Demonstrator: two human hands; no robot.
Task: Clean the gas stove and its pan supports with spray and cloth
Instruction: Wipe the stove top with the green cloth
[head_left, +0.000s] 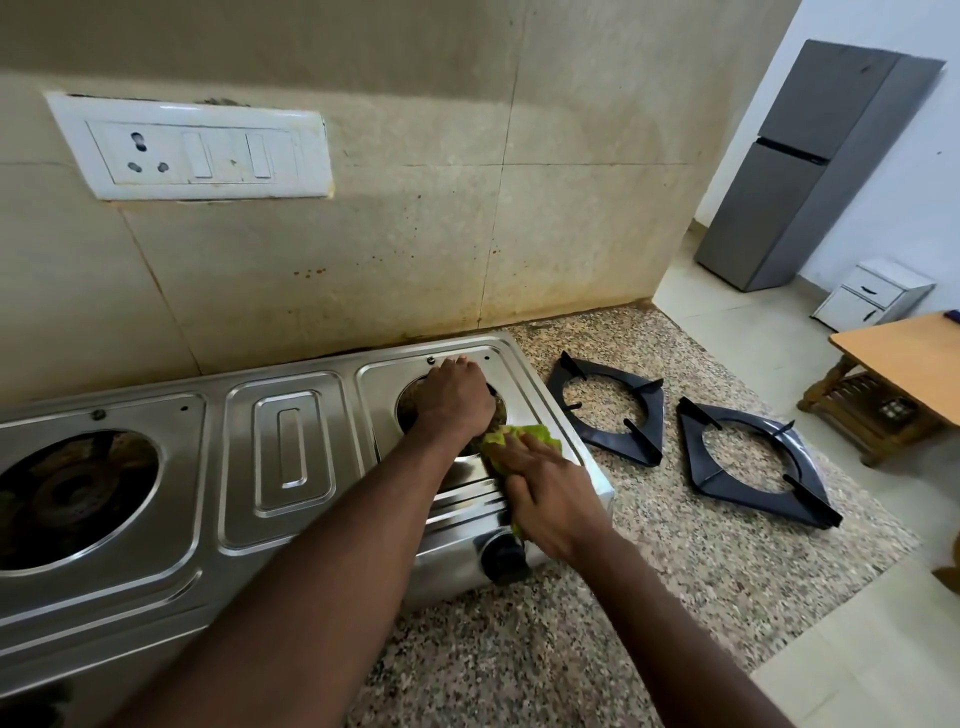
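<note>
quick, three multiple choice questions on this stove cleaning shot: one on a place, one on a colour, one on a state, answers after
1. The pan supports lie:
a) on the floor
b) on the counter, right of the stove
c) in a sink

2. The cloth is:
a) green
b) white
c) blue

3. The left burner is:
a) lit
b) under a pot
c) bare, no support on it

Answers:
1 b: both lie flat on the speckled counter beside the stove.
2 a: green shows from under the right hand.
3 c: its round opening is uncovered and no flame shows.
</note>
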